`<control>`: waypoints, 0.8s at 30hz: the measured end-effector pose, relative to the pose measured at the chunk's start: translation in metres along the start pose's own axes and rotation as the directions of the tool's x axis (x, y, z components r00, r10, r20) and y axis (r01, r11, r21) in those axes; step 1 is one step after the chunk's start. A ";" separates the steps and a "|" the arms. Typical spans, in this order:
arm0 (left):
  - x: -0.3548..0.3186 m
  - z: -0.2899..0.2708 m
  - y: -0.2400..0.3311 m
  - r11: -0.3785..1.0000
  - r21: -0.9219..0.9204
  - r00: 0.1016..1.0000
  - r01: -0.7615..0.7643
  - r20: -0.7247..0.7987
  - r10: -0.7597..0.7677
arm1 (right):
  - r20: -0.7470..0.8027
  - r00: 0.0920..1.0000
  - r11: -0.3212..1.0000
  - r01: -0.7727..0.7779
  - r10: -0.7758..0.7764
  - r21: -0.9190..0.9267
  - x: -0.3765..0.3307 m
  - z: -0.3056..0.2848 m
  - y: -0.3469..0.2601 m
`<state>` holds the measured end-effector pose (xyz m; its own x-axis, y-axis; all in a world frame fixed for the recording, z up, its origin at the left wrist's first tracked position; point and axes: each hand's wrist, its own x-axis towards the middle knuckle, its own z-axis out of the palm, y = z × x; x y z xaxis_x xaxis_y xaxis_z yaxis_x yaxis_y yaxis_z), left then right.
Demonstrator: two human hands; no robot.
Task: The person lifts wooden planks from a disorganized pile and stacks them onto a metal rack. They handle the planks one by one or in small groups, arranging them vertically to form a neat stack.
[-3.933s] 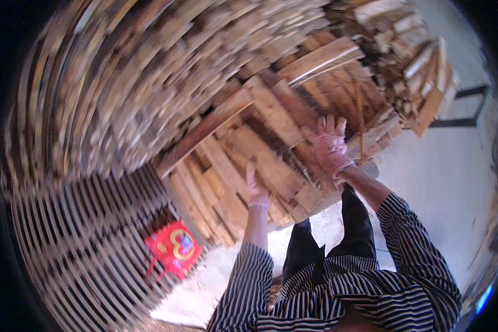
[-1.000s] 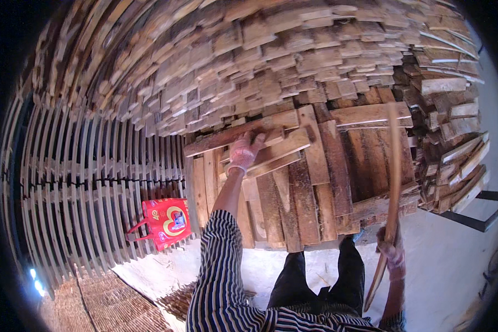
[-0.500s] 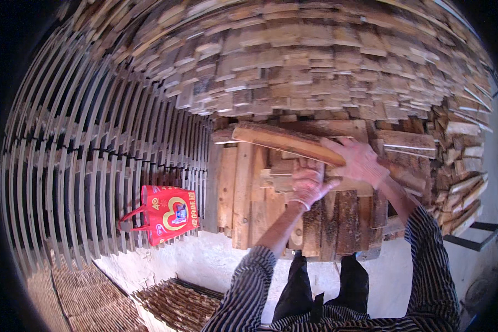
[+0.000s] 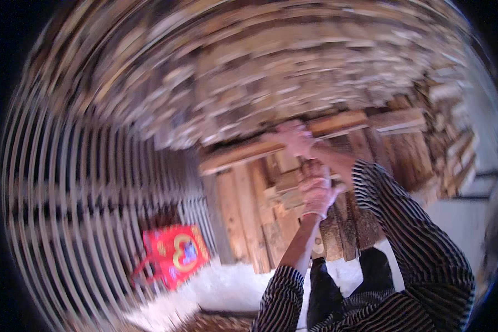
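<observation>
Both my hands up at the woodpile, blurry frame.
Left hand point(image 4: 317, 193) raised in front of the upright boards point(image 4: 249, 216), grip unclear. Right hand point(image 4: 296, 138) grasping a long plank point(image 4: 243, 154) lying crosswise just under the stacked timber point(image 4: 249, 83). Red bag point(image 4: 174, 253) sits low left by the slatted wall point(image 4: 83, 182).

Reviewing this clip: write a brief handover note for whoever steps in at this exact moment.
Right hand: gripping a long wooden plank held level against the stacked wood wall.
Left hand: raised below it, against the upright boards; its grip is too blurred to tell.
Done: plank is lifted up to the stack.
Left: plank not yet released.
Nearby: red bag on the floor, lower left.
</observation>
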<state>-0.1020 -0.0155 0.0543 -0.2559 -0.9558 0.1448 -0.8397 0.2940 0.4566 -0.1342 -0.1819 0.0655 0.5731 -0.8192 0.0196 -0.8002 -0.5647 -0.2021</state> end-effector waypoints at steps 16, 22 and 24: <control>0.000 0.036 -0.069 0.891 0.262 0.903 -0.372 0.326 0.281 | -0.405 0.884 0.893 -0.029 0.232 0.450 -0.145 -0.056 -0.007; 0.029 -0.013 -0.003 0.977 0.194 0.908 0.091 0.387 -0.162 | -0.246 0.537 0.573 -0.608 0.806 0.549 -0.397 -0.072 0.110; 0.039 -0.015 0.003 0.988 0.106 0.871 0.113 0.468 -0.150 | -0.138 0.304 0.322 -0.720 0.943 0.615 -0.475 -0.073 0.133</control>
<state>-0.1078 -0.0514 0.0744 -0.3209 -0.8786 -0.3537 -0.9095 0.1816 0.3740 -0.5256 0.1246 0.1012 -0.6048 -0.7949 -0.0494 -0.5618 0.4698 -0.6809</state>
